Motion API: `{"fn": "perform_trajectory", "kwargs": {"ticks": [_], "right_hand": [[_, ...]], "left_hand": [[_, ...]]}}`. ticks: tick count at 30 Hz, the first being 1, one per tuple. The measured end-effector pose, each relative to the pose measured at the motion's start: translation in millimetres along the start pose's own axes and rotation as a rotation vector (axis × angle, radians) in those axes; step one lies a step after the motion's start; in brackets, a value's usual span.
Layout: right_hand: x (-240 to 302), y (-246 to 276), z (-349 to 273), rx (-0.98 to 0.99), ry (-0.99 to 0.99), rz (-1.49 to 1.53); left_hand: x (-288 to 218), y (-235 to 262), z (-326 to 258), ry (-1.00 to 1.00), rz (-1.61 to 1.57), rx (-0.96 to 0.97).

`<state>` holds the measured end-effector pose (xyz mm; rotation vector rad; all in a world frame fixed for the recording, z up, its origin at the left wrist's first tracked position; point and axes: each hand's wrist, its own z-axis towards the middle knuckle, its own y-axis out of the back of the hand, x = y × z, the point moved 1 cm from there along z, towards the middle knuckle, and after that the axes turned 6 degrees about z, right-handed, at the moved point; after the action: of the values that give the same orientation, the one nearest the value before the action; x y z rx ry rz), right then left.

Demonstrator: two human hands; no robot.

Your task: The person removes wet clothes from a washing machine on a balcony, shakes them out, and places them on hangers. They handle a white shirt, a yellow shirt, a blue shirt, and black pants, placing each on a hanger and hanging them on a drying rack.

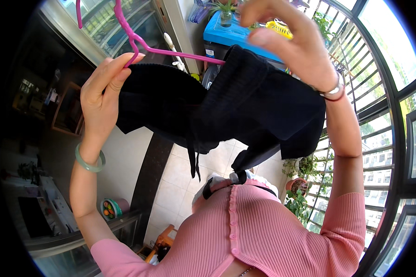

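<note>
A pair of black drawstring pants (pixel 263 101) hangs in front of my chest, with its ribbed waistband uppermost and the cords dangling below. My left hand (pixel 101 90) pinches one end of a pink hanger (pixel 180 54) between thumb and fingers, right beside the waistband. The hanger's bar runs across to the right and goes out of sight behind the raised part of the waistband. Above the right side of the pants, my right hand (pixel 291 44) is lifted with thumb and fingers apart. Its fingertips are blurred, and nothing shows between them.
A blue-topped storage box (pixel 217 30) stands ahead, bearing a glass jar with a plant (pixel 226 17) and a yellow basket (pixel 279 29). Along the right runs a barred railing (pixel 372 117) with potted plants (pixel 298 185). A dark ledge (pixel 152 171) edges the tiled floor at left.
</note>
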<state>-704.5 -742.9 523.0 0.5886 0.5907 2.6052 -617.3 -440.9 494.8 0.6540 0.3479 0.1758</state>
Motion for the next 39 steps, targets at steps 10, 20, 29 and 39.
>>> {"fn": "perform_trajectory", "kwargs": {"ticks": [10,20,29,39], "right_hand": [[-11.3,4.5,-32.5,0.037,-0.232,-0.084],[-8.5,10.3,-53.0,-0.202,-0.412,0.000],[-44.9,14.8,-69.8,-0.226,-0.807,0.743],[-28.9,-27.5,-41.8,0.657,-0.325,1.107]], "left_hand": [[8.9,6.1,10.1,0.156,-0.038,-0.112],[20.3,26.0,-8.7,0.192,0.168,-0.268],[20.0,28.2,-24.4,0.029,0.256,-0.313],[25.1,28.6,-37.6,-0.113,0.227,-0.210]]}}
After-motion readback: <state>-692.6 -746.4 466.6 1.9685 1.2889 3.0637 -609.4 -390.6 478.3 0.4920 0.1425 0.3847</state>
